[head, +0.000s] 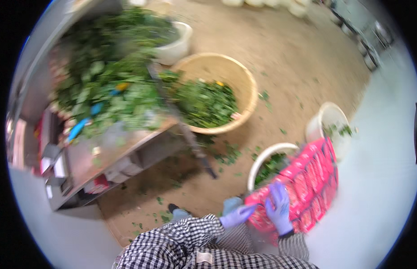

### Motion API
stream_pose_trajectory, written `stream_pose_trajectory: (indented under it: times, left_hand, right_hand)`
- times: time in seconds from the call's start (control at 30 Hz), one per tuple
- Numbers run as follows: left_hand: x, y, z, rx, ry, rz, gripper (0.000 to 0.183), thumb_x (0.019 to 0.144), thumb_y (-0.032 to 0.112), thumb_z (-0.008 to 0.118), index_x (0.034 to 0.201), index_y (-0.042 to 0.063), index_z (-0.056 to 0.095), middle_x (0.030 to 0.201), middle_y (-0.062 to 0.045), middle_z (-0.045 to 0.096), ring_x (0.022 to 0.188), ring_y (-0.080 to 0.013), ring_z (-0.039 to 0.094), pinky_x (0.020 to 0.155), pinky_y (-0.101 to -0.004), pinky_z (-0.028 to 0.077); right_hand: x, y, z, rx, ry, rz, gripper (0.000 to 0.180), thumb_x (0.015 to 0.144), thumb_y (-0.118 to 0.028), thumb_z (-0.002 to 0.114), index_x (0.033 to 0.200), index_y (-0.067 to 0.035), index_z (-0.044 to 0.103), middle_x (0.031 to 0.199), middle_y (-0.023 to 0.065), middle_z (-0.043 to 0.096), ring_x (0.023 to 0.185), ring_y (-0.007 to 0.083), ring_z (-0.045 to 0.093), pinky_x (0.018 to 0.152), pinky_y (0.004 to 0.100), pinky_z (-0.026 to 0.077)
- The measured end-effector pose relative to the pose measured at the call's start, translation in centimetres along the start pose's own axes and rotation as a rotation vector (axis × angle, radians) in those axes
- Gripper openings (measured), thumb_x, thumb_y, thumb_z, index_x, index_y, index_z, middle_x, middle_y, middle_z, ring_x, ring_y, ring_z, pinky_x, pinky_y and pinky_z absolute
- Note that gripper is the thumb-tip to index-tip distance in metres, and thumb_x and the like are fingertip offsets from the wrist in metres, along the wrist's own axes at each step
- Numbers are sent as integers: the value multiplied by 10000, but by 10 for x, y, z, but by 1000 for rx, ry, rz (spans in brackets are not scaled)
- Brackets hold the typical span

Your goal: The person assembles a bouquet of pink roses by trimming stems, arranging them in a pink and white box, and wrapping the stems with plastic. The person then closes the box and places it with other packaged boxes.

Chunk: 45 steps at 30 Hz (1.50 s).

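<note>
A large bright pink bundle (304, 185) with rows of wrapped pieces lies at the lower right, partly over a white bucket (253, 169) that holds green leaves. My right hand (278, 208), in a light purple glove, rests on the bundle with its fingers spread. My left hand (237, 216), gloved alike, reaches to the bundle's left edge with its fingers extended; whether it grips the edge is unclear. The picture is blurred. Leafy cut stems (127, 84), with pale pink blooms at their left ends, are heaped on the workbench (127, 148) to my left.
A big tan tub (240, 77) of green cuttings stands beyond the bench corner. A white bucket (181, 47) is behind it, and another bucket (317, 126) stands at right. A dark bar (185, 127) slants past the bench edge. Loose leaves (228, 154) litter the brown floor.
</note>
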<state>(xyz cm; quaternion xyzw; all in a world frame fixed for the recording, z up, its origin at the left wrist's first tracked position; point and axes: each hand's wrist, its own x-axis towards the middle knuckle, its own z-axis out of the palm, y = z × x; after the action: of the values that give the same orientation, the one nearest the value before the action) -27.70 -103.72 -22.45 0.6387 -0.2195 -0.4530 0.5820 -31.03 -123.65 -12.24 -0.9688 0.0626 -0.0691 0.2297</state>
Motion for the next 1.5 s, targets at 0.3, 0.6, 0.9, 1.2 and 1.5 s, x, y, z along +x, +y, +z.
stream_pose_trajectory:
  times: [0.3, 0.6, 0.9, 1.2, 1.5]
  left_hand:
    - [-422, -40, -295, 236, 145, -525, 523, 970, 484, 444, 1285, 87, 573, 1233, -94, 628, 1151, -238, 576, 1011, -336, 413]
    - [-577, -127, -336, -159, 894, -291, 389, 1013, 340, 409, 1210, 63, 600, 1163, -109, 650, 1060, -191, 613, 930, -317, 477]
    - [-740, -105, -348, -536, 1776, -439, 390, 927, 308, 575, 1186, 18, 609, 1113, -117, 663, 1027, -180, 618, 895, -305, 486]
    - [-868, -66, -548, -445, 1962, -144, 330, 954, 186, 524, 1220, 11, 611, 1118, -68, 667, 964, -144, 618, 847, -269, 483]
    - [-863, 66, -839, -18, 771, 415, 486, 980, 178, 489, 1427, 31, 369, 1390, -95, 481, 1163, -173, 516, 997, -291, 423]
  right_hand:
    - [4, -322, 157, 410, -316, -256, 313, 787, -265, 698, 1031, -72, 674, 1135, 170, 625, 1074, 343, 568, 949, 430, 443]
    - [217, -703, 316, 526, -445, -858, 216, 880, -192, 621, 1053, -67, 653, 1010, 166, 669, 911, 336, 643, 718, 380, 515]
    - [229, -1206, 551, 66, -411, -1094, 647, 839, -367, 598, 1379, -67, 408, 1376, 182, 434, 1271, 383, 394, 1053, 488, 330]
    - [258, -1240, 551, -224, -381, -1417, 162, 830, -162, 508, 870, -117, 658, 784, 113, 673, 716, 259, 675, 478, 500, 473]
    - [212, -1096, 166, -856, -1602, -1358, 524, 981, -304, 417, 1465, -125, 324, 1388, 108, 500, 984, 211, 650, 801, 320, 546]
